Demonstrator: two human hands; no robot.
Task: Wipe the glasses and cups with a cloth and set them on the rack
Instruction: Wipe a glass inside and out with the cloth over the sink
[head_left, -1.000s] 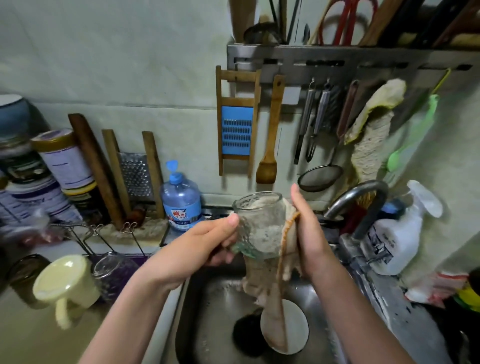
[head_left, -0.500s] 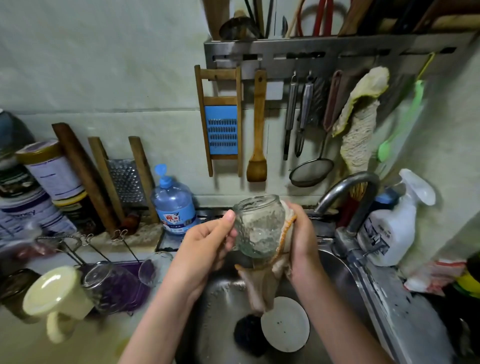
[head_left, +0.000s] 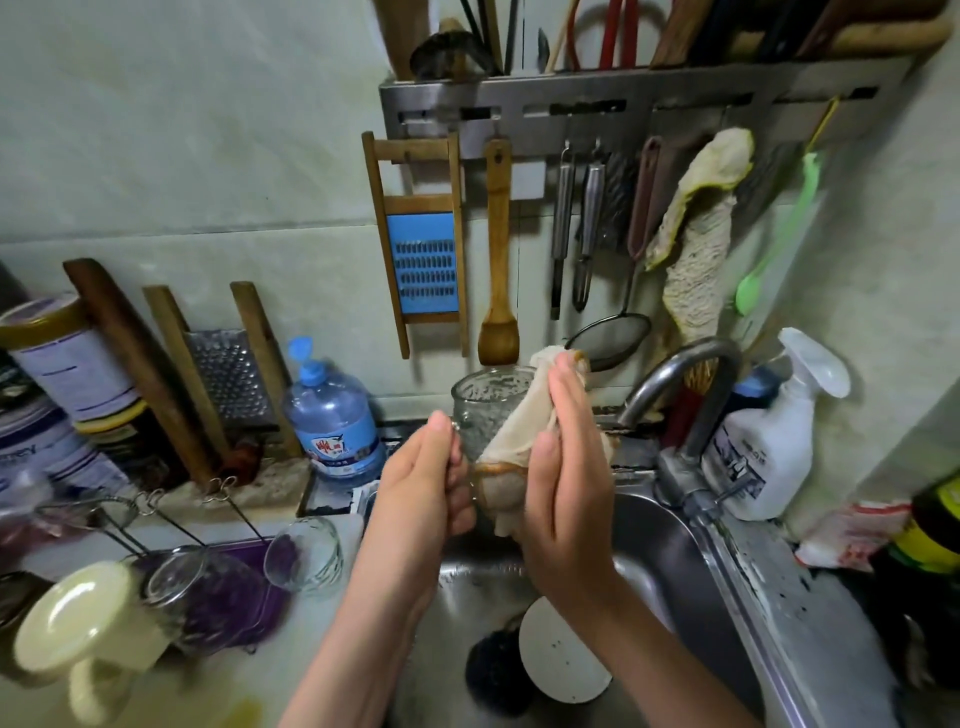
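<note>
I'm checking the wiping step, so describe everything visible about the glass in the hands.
The glass is clear, with a bumpy textured wall and a round open mouth facing up. It is held roughly upright above the sink. The left hand grips its lower left side; the right hand presses a beige cloth against its right side, hiding that part and the base. It looks empty.

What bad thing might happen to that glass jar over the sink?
The left hand grips the glass jar only low down while the right hand presses the cloth against it; it might slip and break in the sink, perhaps on the white disc below. The metal tap is close, so the jar might knock it.
</note>
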